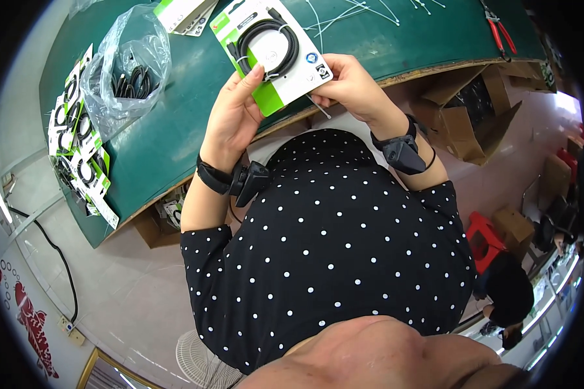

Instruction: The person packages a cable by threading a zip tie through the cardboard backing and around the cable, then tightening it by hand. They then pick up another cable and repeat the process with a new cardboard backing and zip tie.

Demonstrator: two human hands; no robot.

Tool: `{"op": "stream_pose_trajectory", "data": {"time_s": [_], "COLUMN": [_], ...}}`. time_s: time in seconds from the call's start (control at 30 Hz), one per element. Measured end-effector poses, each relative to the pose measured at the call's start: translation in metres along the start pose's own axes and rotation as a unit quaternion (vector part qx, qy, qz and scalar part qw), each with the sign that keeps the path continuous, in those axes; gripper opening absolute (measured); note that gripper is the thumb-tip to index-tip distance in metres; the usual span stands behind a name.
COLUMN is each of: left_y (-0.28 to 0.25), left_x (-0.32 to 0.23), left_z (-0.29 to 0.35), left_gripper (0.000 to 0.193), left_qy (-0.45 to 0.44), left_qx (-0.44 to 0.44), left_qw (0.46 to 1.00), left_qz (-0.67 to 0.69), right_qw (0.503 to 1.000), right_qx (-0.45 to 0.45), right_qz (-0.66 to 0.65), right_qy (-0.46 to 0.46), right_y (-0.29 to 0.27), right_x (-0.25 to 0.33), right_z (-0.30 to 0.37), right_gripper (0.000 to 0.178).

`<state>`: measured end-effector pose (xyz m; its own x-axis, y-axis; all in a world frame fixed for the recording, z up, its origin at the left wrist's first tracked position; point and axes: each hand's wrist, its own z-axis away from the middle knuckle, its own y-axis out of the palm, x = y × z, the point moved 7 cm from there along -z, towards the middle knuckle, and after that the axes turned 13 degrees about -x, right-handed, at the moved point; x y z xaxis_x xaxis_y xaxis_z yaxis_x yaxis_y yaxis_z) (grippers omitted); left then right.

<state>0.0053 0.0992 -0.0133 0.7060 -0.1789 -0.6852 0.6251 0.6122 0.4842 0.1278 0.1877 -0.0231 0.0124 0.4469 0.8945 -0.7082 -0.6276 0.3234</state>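
Observation:
A white and green backing card [311,61] with a coiled black cable [296,48] on its front is held up over the near edge of the table. Pale ties circle the coil at its top and lower side. My left hand [237,113] grips the card's lower left, thumb pressed on the front by the coil. At the lower right corner, my right hand [353,87] pinches the edge, its fingers partly behind the card. A thin white cable tie [320,107] sticks out below the card near my right fingers; where its other end goes is hidden.
Loose cable ties [370,10] and red-handled cutters [499,35] lie on the green table [182,123]. At left are a clear plastic bag [156,48] with black cables and a heap of carded cables [84,139]. An open cardboard box [457,133] stands below at right.

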Motion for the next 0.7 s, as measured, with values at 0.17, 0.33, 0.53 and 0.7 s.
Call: {"op": "stream_pose_trajectory", "data": {"time_s": [0.17,0.33,0.53,0.7], "left_y": [0.004,0.001,-0.003,-0.003], "left_x": [-0.003,-0.009,-0.005,-0.003], "left_z": [0.0,-0.01,-0.018,-0.022], "left_gripper": [0.034,0.033,0.034,0.034], "left_qy": [-0.007,-0.002,-0.013,-0.026], "left_qx": [0.023,0.009,-0.017,-0.003], "left_qw": [1.0,1.0,1.0,1.0], "left_qz": [-0.009,0.022,0.009,0.01], "right_qw": [1.0,0.999,0.998,0.999], "right_qx": [-0.004,0.015,0.018,0.01], "right_qz": [-0.018,-0.014,-0.024,-0.021], "right_qy": [-0.02,0.026,0.046,0.043], "right_y": [-0.002,0.002,0.005,0.003], "right_x": [0.0,0.002,0.001,0.004], "right_z": [0.001,0.004,0.005,0.006], "right_gripper": [0.013,0.022,0.022,0.022]}}
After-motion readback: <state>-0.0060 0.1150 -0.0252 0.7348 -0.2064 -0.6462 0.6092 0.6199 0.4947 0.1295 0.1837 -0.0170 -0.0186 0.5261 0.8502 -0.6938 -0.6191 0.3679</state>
